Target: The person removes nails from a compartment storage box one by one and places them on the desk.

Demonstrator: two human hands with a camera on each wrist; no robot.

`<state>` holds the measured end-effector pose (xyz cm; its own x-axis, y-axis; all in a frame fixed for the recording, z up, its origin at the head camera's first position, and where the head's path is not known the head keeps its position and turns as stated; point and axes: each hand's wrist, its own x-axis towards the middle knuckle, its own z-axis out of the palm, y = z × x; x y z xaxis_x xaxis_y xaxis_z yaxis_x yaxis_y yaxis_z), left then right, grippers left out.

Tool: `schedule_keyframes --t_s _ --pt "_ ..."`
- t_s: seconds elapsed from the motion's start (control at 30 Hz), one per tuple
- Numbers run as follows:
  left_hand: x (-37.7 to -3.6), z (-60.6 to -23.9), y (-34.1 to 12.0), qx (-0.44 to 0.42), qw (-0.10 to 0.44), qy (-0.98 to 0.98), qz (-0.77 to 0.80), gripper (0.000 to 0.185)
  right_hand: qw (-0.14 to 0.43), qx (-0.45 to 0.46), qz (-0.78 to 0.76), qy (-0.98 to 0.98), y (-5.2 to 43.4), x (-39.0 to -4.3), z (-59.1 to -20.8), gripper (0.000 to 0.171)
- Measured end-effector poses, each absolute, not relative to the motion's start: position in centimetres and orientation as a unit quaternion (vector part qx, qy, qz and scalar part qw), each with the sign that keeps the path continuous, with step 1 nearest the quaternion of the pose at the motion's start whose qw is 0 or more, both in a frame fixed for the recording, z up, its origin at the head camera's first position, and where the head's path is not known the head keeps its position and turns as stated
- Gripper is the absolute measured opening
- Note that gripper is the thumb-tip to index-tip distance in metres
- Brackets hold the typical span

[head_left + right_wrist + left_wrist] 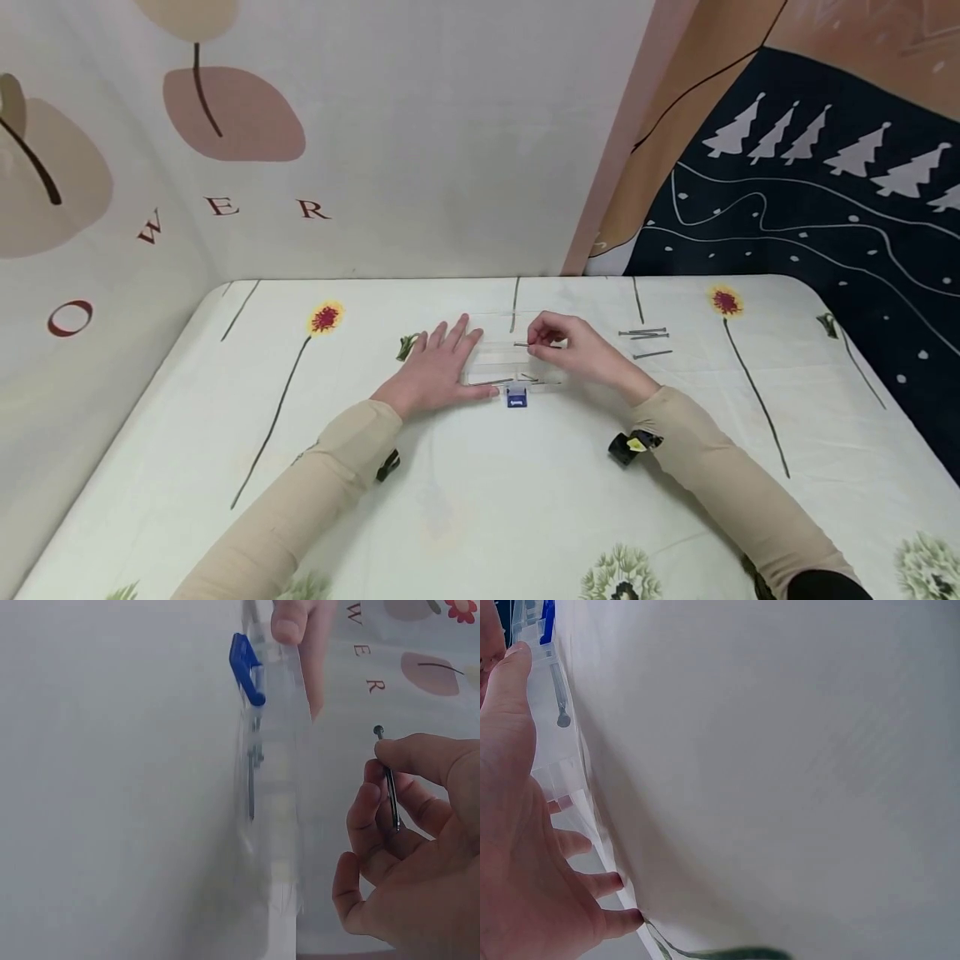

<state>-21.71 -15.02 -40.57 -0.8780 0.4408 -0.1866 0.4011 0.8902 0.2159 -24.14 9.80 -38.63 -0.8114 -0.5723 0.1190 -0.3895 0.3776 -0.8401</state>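
A clear plastic box point(491, 368) with a blue latch point(517, 397) at its front lies on the table, several nails inside it. At its left end, my left hand point(435, 372) rests with spread fingers, the thumb along the front edge near the latch. A nail point(560, 697) shows through the box wall in the left wrist view. Over the right part of the box, my right hand point(573, 342) pinches a nail point(391, 796) between thumb and fingers. In the right wrist view its flat head sticks out past the thumb tip.
To the right of the box, several loose nails point(643, 333) lie on the white flower-printed tablecloth point(450, 517), one of them point(652, 354) apart from the others. Behind the table hangs a printed cloth point(420, 167), with a dark tree-patterned cloth point(810, 217) at the right.
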Motion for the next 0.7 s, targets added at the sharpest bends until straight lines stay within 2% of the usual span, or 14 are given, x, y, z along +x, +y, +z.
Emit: schedule_keyframes --t_s 0.7 --pt "-21.7 -40.6 -15.0 0.220 0.120 0.964 0.089 0.100 0.091 -0.252 -0.423 0.866 16.0 -24.6 -39.4 0.006"
